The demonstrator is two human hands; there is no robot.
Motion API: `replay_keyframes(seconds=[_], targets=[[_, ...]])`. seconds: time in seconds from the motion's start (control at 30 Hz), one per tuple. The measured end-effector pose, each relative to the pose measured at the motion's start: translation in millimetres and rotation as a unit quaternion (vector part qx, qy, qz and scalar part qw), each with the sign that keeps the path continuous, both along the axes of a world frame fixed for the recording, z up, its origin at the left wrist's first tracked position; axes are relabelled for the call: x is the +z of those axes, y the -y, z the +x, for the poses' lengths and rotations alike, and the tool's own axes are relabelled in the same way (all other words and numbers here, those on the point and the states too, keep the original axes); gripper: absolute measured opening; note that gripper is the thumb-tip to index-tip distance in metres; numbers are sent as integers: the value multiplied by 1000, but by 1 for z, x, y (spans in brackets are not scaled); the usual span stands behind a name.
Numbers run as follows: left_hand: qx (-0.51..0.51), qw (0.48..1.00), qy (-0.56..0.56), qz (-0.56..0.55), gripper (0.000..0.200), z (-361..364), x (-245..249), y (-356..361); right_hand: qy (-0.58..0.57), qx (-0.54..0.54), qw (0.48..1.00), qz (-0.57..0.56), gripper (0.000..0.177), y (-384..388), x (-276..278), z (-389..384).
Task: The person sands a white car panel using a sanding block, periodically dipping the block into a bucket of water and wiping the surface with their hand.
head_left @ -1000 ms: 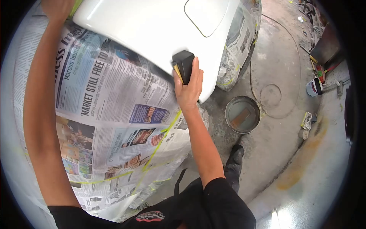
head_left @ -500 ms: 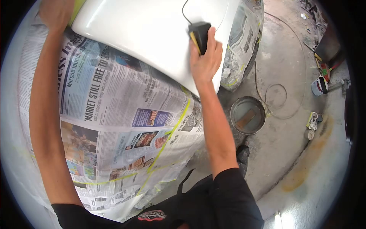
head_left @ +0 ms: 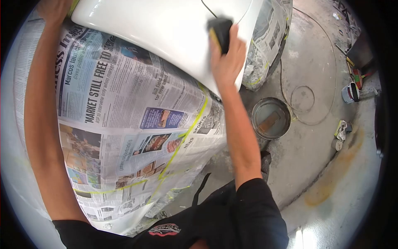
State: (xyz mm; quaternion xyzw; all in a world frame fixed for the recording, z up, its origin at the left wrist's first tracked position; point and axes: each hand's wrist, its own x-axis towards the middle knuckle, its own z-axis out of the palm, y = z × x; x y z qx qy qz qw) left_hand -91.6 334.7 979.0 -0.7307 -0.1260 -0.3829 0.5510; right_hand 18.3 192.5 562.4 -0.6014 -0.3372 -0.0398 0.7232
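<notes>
My right hand [head_left: 229, 62] grips a black block with a yellow edge [head_left: 220, 34], blurred by motion, on the glossy white panel [head_left: 153, 29]. A thin dark line runs up from the block's top; I cannot make out whether it is a cord or a reflection. At the upper left, my left hand [head_left: 53, 11] is beside the panel's corner, next to a strip of yellow-green material [head_left: 74, 6]. The frame's edge and blur hide its fingers. Newspaper sheets [head_left: 124, 91] joined with yellow-green tape [head_left: 195, 122] cover the surface below the panel.
On the concrete floor to the right stands a round basin [head_left: 271, 118] with a brown block in its water. A hose [head_left: 327, 118] coils beyond it. Farther right are a white bucket [head_left: 350, 93] and a small can [head_left: 337, 144]. More newspaper masking [head_left: 269, 35] hangs beside the panel.
My right hand and the block have shifted slightly to the right. My left hand has moved a little up and left. The whole view has tilted slightly.
</notes>
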Motion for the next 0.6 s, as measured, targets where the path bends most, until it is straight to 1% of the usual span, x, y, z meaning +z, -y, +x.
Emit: replay_keyframes(seconds=[0.07,0.17,0.2,0.27,0.33,0.37,0.47,0.57,0.6], targets=[[28,999,-1,-20,50,-1,4,-1,38,5,999,37,75,30,-46,-49],[27,997,31,-72,52,4,0,11,67,-1,997,26,74,52,-65,-69],[24,999,22,-28,53,2,2,4,59,2,998,12,77,48,-57,-62],[17,998,6,63,54,-4,6,-18,45,11,999,-14,83,18,-14,-25],[76,990,82,-91,52,6,-6,19,40,3,999,-4,85,0,15,-3],[102,974,121,-164,54,11,-9,32,24,-10,1000,15,83,2,12,-10],[104,988,84,-72,56,-2,2,9,31,11,998,52,82,37,-39,-67],[123,981,80,-125,57,7,-6,34,43,30,997,53,84,46,-40,-70],[122,983,84,-110,58,5,-1,26,57,39,996,56,84,39,-26,-61]])
